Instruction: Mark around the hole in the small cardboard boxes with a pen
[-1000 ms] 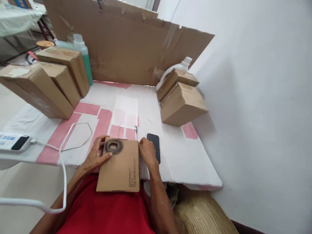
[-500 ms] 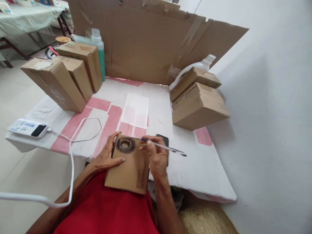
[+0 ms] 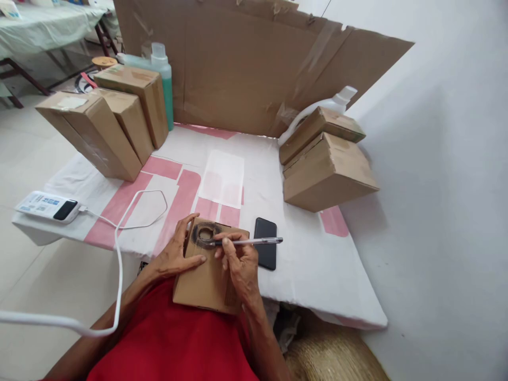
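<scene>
A small brown cardboard box (image 3: 198, 288) leans between my lap and the table's front edge. Near its top left is a round hole ringed with dark scribbled ink (image 3: 206, 234). My left hand (image 3: 180, 251) grips the box's left side, thumb lying across the face and fingers over the far edge. In my right hand (image 3: 240, 262) is a pen (image 3: 254, 241), pinched between thumb and fingers, its tip at the right side of the dark ring. Just right of that hand a black phone (image 3: 265, 243) lies on the cloth.
Cardboard boxes stand at the left (image 3: 99, 137) and right (image 3: 325, 169) of the table, with bottles behind them. A tall cardboard sheet (image 3: 238, 69) closes the back. A white power bank (image 3: 47, 206) with a cable (image 3: 119, 275) lies at left; a white paper (image 3: 222, 178) lies mid-table.
My right hand has moved left and down, bringing the pen tip onto the ring; the pen now lies nearly level. More of the phone shows. My left hand keeps its hold.
</scene>
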`<action>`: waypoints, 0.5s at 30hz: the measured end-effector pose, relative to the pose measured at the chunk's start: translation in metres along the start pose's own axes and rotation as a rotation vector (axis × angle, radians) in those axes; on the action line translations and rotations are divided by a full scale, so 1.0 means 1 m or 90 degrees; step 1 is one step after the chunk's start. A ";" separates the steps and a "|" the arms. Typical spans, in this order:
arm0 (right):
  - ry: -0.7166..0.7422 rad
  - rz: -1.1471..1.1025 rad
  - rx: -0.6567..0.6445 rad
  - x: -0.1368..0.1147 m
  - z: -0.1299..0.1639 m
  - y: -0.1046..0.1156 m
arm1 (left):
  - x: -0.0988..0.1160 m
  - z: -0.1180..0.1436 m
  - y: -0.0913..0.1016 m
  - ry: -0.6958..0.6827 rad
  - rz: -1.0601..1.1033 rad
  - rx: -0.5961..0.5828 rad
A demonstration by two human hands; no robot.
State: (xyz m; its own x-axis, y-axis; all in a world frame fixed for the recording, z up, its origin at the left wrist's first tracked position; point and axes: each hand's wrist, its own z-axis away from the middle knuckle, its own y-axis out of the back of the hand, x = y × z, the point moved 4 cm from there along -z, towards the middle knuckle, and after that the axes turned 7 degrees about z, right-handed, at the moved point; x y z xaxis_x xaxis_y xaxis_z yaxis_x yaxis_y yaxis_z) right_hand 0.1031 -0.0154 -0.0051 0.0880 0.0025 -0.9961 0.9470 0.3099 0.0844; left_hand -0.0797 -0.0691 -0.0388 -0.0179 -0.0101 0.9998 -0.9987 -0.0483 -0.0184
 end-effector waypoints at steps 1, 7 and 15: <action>-0.005 0.008 0.016 0.000 -0.004 0.007 | -0.001 0.000 0.000 0.013 -0.002 -0.003; 0.018 0.193 0.220 0.004 -0.050 0.063 | -0.001 0.002 0.003 0.087 -0.014 -0.006; -0.087 0.613 0.086 0.034 -0.091 0.063 | 0.003 0.002 0.007 0.135 -0.029 0.004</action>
State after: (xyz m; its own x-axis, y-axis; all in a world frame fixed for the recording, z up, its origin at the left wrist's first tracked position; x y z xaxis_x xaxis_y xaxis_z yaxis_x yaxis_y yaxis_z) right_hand 0.1381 0.0908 -0.0358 0.8682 0.0835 -0.4890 0.4782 0.1214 0.8698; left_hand -0.0869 -0.0711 -0.0362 0.0164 0.2029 0.9791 -0.9984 -0.0500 0.0270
